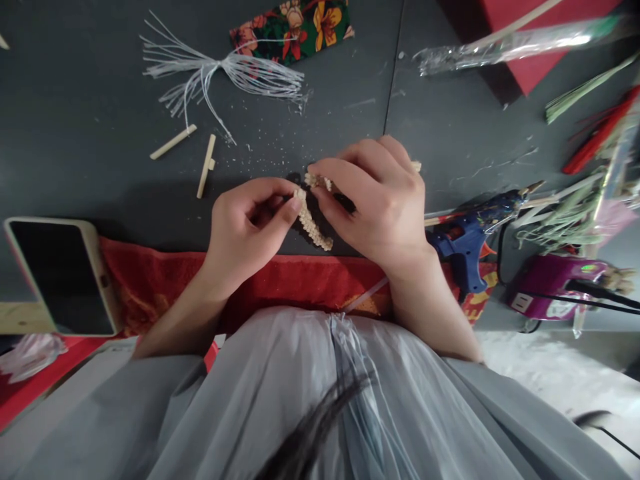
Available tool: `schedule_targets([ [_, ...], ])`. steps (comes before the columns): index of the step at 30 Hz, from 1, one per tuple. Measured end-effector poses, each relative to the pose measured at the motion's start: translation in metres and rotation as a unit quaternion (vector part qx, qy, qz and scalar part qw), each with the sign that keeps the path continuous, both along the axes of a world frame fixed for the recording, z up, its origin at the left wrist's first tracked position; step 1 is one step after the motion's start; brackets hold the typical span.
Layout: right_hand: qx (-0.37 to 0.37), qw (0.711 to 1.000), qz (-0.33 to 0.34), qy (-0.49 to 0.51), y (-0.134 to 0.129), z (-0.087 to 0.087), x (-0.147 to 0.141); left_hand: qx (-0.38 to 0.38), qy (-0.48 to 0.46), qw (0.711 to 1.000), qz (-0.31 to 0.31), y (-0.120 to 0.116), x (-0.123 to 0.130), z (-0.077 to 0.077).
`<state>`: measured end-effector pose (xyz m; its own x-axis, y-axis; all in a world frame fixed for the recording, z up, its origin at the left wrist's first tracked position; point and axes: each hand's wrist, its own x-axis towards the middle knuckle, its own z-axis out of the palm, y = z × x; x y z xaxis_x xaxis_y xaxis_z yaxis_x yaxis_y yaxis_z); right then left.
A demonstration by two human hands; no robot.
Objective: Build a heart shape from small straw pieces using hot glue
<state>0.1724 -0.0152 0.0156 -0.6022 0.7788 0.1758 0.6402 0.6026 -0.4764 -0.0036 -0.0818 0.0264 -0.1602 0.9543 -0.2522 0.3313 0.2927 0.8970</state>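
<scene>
Between thumb and fingers, my left hand [250, 227] pinches the upper end of a curved, cream-coloured strip with a bumpy, beaded or braided surface [314, 227]. The strip's lower end hangs down to the right, near the red cloth. My right hand [377, 197] is closed at its fingertips on a shorter cream bumpy piece [319, 181]. The two pieces lie very close together; whether they are joined I cannot tell. Pale crumbs are scattered on the dark table [280, 143] just beyond my hands.
At left lie a phone [57, 277] and short wooden sticks [173, 142]. A tied bundle of white strands [220, 65] and floral fabric [295, 30] are at the back. A blue glue gun [467, 250], a purple box [555, 287] and green strands [555, 223] crowd the right. Red cloth [310, 283] lines the front edge.
</scene>
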Motion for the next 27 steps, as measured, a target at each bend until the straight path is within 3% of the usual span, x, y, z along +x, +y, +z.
schedule_targets([
  [8, 0.018, 1.000, 0.000, -0.017, 0.0019, -0.0003, 0.0014, -0.006, -0.020, 1.000, 0.012, -0.0037, -0.0012, -0.0011],
  [17, -0.025, 0.999, 0.007, 0.022, 0.0035, -0.0017, 0.0054, -0.012, -0.028, 0.999, 0.019, -0.0031, -0.0012, -0.0011],
  [27, -0.032, 0.998, -0.013, 0.050, 0.0044, 0.0012, 0.0059, -0.010, 0.047, 0.999, 0.010, 0.0035, 0.0064, -0.0008],
])
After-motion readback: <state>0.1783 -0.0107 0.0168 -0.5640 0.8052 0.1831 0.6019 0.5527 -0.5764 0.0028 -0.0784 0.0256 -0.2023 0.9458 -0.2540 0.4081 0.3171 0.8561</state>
